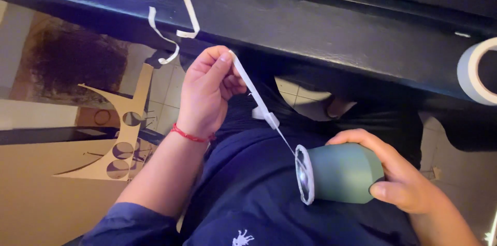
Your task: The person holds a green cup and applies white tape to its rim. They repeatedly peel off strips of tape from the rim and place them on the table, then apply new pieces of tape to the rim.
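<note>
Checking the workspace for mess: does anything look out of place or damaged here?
Loose curled white strips hang over the dark table's edge. The left hand pinches a strip stretched, part twisted, from the rim of the green cup in the right hand.

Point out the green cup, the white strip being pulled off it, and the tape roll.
green cup (344, 172), head view, its side wall.
white strip (248, 83), head view, its upper stretch.
tape roll (468, 72), head view, its outer face.

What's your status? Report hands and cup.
Left hand pinching white tape strip. Right hand gripping green cup, tape on rim. Nothing in the way.
</note>
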